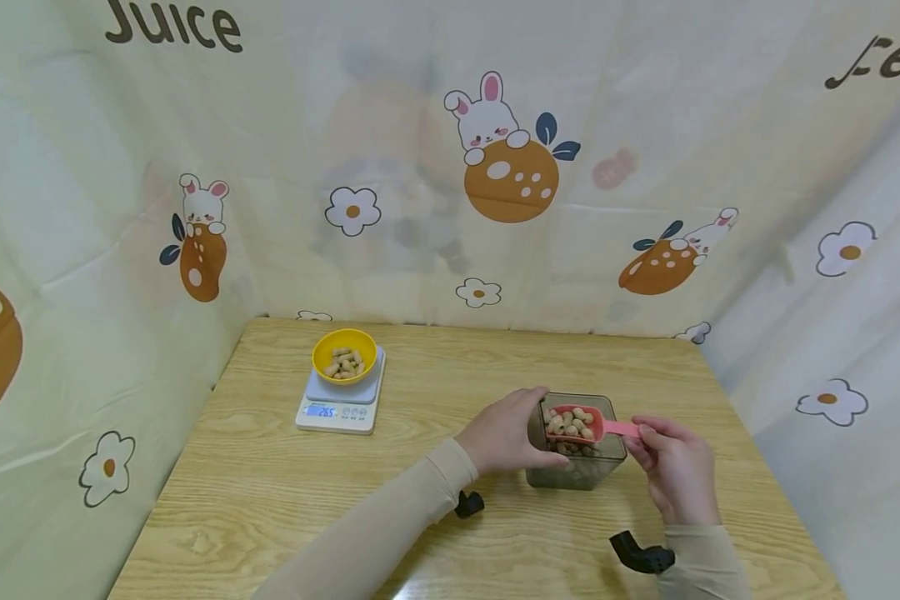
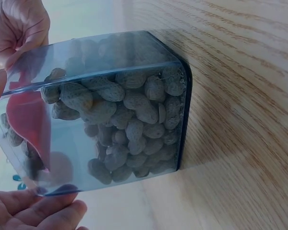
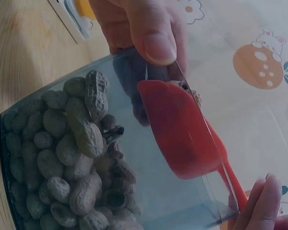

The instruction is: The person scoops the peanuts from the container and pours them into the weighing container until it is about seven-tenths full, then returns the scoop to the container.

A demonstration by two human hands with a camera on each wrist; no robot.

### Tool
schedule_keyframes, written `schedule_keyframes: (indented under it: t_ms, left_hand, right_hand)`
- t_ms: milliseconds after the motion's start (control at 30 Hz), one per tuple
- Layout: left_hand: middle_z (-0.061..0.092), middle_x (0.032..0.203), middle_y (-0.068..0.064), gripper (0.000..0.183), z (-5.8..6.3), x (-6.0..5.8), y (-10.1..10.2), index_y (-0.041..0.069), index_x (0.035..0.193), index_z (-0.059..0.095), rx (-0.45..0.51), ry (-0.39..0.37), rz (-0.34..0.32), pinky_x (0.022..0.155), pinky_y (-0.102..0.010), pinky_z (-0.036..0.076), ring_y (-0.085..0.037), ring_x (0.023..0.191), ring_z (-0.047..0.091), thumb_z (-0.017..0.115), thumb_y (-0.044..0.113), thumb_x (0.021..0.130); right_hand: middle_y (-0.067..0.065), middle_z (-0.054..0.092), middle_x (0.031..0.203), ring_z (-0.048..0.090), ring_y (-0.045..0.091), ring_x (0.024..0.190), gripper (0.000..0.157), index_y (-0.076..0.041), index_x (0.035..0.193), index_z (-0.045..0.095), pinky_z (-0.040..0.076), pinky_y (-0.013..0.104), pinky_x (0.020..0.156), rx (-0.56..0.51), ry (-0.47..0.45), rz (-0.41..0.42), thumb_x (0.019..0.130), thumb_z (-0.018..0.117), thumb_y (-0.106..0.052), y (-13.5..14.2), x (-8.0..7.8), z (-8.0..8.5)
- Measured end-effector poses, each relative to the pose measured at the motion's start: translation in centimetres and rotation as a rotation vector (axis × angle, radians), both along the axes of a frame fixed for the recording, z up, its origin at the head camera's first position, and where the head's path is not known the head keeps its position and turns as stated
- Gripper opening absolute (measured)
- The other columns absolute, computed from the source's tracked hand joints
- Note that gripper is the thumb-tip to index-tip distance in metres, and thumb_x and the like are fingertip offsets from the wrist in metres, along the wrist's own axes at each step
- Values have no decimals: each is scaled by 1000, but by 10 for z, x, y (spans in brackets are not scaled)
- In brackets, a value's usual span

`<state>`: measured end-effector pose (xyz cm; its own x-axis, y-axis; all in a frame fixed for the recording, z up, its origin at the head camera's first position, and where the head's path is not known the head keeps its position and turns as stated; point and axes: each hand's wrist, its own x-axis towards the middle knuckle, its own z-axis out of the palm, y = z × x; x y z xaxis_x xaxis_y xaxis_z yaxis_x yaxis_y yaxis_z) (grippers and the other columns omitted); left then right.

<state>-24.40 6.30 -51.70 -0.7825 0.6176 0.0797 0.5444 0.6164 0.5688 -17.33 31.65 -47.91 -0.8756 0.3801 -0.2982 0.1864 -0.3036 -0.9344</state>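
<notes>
A clear, dark-tinted square container (image 1: 570, 477) stands on the table, part filled with peanuts in their shells (image 3: 72, 148). My left hand (image 1: 504, 435) grips its upper left side, thumb on the near wall and fingers toward the far rim. A pink-red scoop (image 1: 621, 428), heaped with peanuts (image 1: 572, 422), sits at the container's mouth. My right hand (image 1: 678, 467) pinches the scoop's handle just outside the right rim. From the right wrist view, the bowl of the scoop (image 3: 182, 134) shows through the wall, above the peanuts lying below.
At the back left, a white kitchen scale (image 1: 337, 418) reads what looks like 265. On it rests a yellow bowl (image 1: 318, 360) with several peanuts (image 1: 345, 364). The wooden table (image 1: 450, 358) ends against a printed curtain (image 1: 405, 250) at the back.
</notes>
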Motion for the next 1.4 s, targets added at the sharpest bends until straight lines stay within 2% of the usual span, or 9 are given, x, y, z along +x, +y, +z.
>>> schedule_keyframes:
  t_ms: [400, 667, 967, 1200, 1400]
  left_hand:
    - [50, 167, -2, 111, -2, -2, 1, 20, 169, 32, -2, 3, 0, 120, -39, 52, -20, 151, 53, 77, 76, 84]
    - [46, 170, -4, 112, 1, 1, 2, 16, 171, 30, -20, 10, 0, 123, -39, 49, -22, 155, 49, 75, 76, 87]
    - [36, 176, -1, 123, 2, 2, -1, 19, 173, 23, -26, 18, 1, 128, -46, 42, -26, 161, 41, 71, 86, 81]
    - [32, 178, 1, 121, 5, 0, -17, 26, 174, 17, 3, -2, 30, 128, -49, 41, -27, 162, 37, 68, 87, 83]
    - [35, 177, -4, 117, 4, -3, -37, 21, 174, 22, 8, 1, 65, 128, -49, 41, -28, 162, 38, 71, 81, 86]
  right_hand:
    - [-4, 73, 96, 74, 6, 74, 35, -14, 91, 85, 64, 17, 73, -82, 25, 4, 109, 57, -1, 11, 0, 2]
    - [-2, 72, 98, 75, 8, 75, 30, -12, 92, 83, 64, 18, 74, -106, 45, -7, 108, 60, -2, 12, -2, 7]
    - [1, 70, 102, 76, 11, 76, 22, -8, 95, 82, 65, 20, 76, -134, 81, -20, 106, 63, -4, 6, -11, 14]
    - [2, 71, 100, 75, 10, 72, 24, -10, 95, 83, 65, 19, 73, -107, 110, 1, 106, 63, -3, -6, -22, 21]
    - [2, 73, 98, 75, 10, 70, 26, -10, 96, 83, 65, 20, 72, -77, 111, 21, 107, 61, -3, -25, -32, 25]
